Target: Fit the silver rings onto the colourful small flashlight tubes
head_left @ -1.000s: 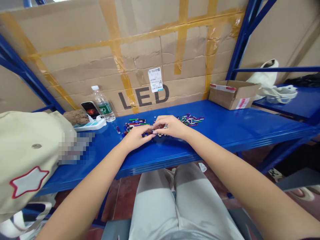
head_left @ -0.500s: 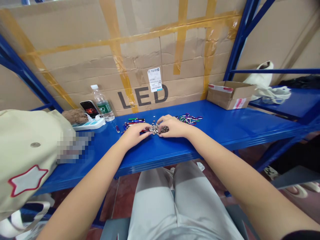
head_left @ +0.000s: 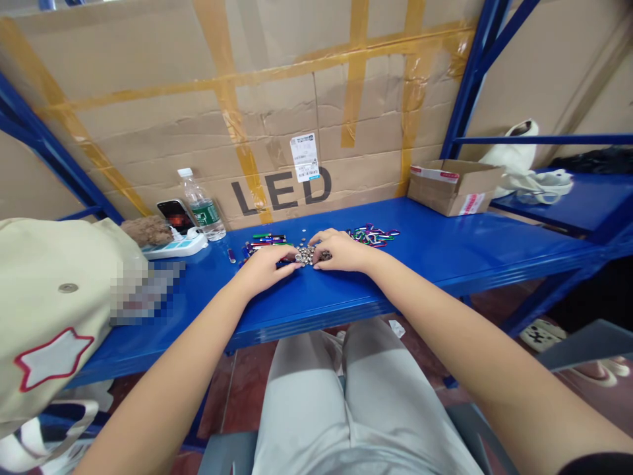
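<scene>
A heap of small shiny metal pieces (head_left: 306, 255), some of them round, lies on the blue tabletop between my hands. From the left, my left hand (head_left: 270, 265) curves against the heap, thumb and forefinger apart, touching its edge. My right hand (head_left: 341, 252) arches over the other side, fingers spread. Darker small pieces (head_left: 325, 255) show between its thumb and fingers. Colored pen-like sticks (head_left: 262, 244) lie behind my left hand. Colored carabiners (head_left: 373, 235) form a pile behind my right hand. The undersides of my fingers are hidden.
A water bottle (head_left: 205, 211), a phone (head_left: 175, 216) and a power strip (head_left: 180, 245) stand at the back left. A cream bag (head_left: 59, 264) covers the left end. An open cardboard box (head_left: 450, 188) sits at the back right, and a large taped carton (head_left: 277, 132) walls the rear.
The view has shifted very slightly. My right fingers have moved a little over the darker pieces, so fewer of them show; my left hand stays nearly in place.
</scene>
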A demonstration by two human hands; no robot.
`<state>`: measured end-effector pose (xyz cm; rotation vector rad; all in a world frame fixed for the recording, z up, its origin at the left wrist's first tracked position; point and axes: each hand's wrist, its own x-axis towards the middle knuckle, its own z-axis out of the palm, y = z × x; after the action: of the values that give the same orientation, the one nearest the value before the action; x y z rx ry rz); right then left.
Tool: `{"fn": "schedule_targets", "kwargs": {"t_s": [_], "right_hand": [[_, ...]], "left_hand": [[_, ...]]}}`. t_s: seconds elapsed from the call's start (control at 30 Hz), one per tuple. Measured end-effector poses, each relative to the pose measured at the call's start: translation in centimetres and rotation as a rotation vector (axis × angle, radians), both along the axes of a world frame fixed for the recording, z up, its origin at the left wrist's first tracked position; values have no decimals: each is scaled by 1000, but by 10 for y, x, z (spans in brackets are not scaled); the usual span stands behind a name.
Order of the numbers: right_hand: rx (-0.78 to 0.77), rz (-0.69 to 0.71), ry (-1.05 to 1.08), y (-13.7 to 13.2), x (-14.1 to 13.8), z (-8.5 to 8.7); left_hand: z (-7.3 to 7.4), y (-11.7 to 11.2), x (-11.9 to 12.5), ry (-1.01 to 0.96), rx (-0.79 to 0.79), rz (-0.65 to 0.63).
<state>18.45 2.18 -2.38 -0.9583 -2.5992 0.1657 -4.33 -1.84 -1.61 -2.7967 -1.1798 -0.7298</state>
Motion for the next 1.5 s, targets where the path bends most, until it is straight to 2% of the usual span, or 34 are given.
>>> {"fn": "schedule_targets", "kwargs": {"t_s": [0.13, 0.27, 0.37, 0.47, 0.73, 0.83, 0.93, 1.07, 1.17, 1.5], "right_hand": [[41, 55, 52, 3, 0, -1], [188, 152, 366, 1, -1, 3], [221, 237, 530, -2, -4, 5], [200, 294, 535, -3, -7, 3], [215, 324, 441, -4, -9, 0], [203, 279, 441, -5, -4, 3], [190, 130, 425, -1, 5, 6], [54, -9, 189, 5, 15, 4], [-4, -48, 96, 5, 16, 2], [-26, -57, 48, 10, 16, -2]], "left_hand": [[0, -1, 1, -27, -23, -4], [-1, -2, 2, -105, -69, 14], [-1, -2, 2, -148, -100, 15], [-1, -2, 3, -165, -118, 5], [-2, -2, 2, -169, -137, 2], [-1, -1, 2, -166, -120, 8], [0, 0, 1, -140, -80, 15], [-1, 2, -2, -101, -34, 40], [-2, 2, -3, -73, -27, 49], [-2, 3, -4, -43, -29, 38]]}}
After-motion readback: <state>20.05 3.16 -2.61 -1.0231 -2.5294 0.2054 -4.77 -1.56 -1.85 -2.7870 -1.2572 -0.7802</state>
